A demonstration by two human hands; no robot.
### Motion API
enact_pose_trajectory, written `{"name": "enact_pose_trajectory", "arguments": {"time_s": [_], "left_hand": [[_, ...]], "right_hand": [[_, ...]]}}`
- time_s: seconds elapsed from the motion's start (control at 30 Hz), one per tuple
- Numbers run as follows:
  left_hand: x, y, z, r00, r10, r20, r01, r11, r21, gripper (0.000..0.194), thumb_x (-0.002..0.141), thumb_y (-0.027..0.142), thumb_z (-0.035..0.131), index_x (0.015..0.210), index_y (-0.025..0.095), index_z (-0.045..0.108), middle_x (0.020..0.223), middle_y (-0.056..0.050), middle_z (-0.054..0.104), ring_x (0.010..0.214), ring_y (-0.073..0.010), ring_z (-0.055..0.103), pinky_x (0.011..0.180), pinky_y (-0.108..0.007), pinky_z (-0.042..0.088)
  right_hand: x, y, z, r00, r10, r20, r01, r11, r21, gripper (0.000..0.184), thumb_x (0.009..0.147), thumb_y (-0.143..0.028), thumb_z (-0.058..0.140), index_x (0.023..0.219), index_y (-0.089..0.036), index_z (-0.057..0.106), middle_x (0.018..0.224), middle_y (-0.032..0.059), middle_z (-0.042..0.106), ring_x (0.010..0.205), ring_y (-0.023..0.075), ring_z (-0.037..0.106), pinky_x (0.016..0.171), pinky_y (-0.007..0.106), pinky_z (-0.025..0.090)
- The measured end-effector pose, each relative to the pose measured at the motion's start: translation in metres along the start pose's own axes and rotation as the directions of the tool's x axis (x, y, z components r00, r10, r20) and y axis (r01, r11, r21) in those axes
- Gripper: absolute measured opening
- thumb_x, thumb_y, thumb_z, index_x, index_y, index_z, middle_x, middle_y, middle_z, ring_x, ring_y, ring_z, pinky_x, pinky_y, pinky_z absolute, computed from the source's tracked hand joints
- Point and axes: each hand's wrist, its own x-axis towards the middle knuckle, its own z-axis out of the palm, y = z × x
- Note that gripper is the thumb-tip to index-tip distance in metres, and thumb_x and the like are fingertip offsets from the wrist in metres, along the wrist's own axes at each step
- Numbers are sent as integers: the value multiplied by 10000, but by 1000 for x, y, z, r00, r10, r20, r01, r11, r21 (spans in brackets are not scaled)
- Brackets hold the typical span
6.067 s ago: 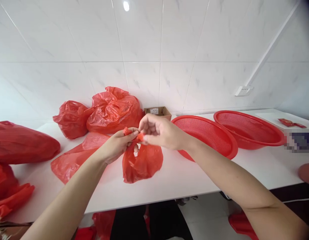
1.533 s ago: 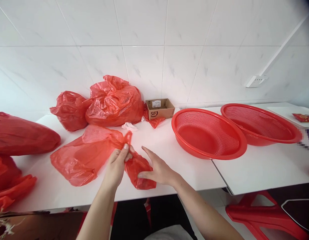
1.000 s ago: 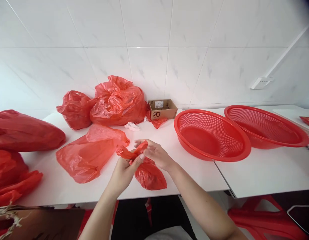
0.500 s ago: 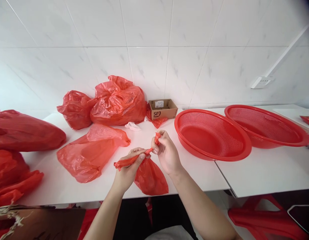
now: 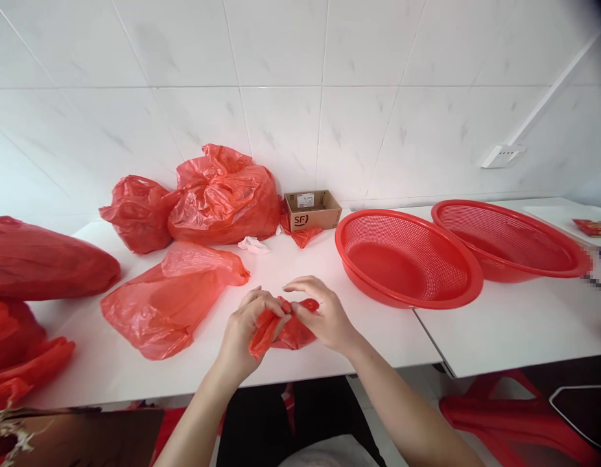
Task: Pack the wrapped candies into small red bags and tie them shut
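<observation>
A small red plastic bag (image 5: 295,332) rests near the table's front edge, between my hands, its top gathered in a twist or knot. My left hand (image 5: 246,324) is closed on the gathered top, and a loose flap of the bag hangs under its fingers. On the other side, my right hand (image 5: 327,314) has its index finger stretched out, apart from the thumb. That thumb touches the bag beside the knot. What the bag contains cannot be made out. To the left lies a flattened red plastic bag (image 5: 168,301).
Full red bags (image 5: 222,201) stand against the tiled wall, with more at the far left. A small cardboard box (image 5: 312,211) and a crumpled white tissue (image 5: 254,244) sit at the back. Two red perforated basins (image 5: 407,259) occupy the right. A red stool (image 5: 480,408) stands below.
My right hand has come down and its fingers have spread from the strip of bag they pinched. The small bag now sits lower and more bunched between my hands. The view has shifted slightly.
</observation>
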Motion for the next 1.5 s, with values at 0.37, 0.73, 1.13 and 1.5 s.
{"name": "enact_pose_trajectory", "arguments": {"time_s": [0.37,0.73,1.13,1.5], "left_hand": [[-12,-22,11,980,83,-183,-76,996,44,280,787,135,650,699,244,408,824,-12,652,745,-176,631,665,-298,464],[-7,-47,16,917,167,-363,-124,982,139,214,806,172,647,987,252,566,909,-9,606,823,-171,618,670,-278,496],[-1,-30,-24,985,121,124,-131,989,70,114,837,192,673,945,221,693,925,-30,736,836,-174,699,749,-279,547],[6,-44,-46,994,66,83,-79,983,168,111,871,213,616,896,194,722,888,-65,725,845,-205,661,765,-330,499]], "right_hand": [[0,2,18,966,215,140,-234,963,133,95,766,-145,546,812,-214,592,801,-21,626,757,146,592,733,286,474],[-7,3,30,960,225,166,-269,903,334,34,855,-234,597,868,-204,587,869,5,622,812,144,589,764,277,466],[13,3,2,773,305,557,-543,771,331,234,791,-353,735,883,-158,644,847,9,639,802,130,581,806,290,440],[-6,-17,11,915,105,390,153,803,-576,134,737,-63,561,717,-186,510,760,-16,571,618,109,422,687,287,370]]}}
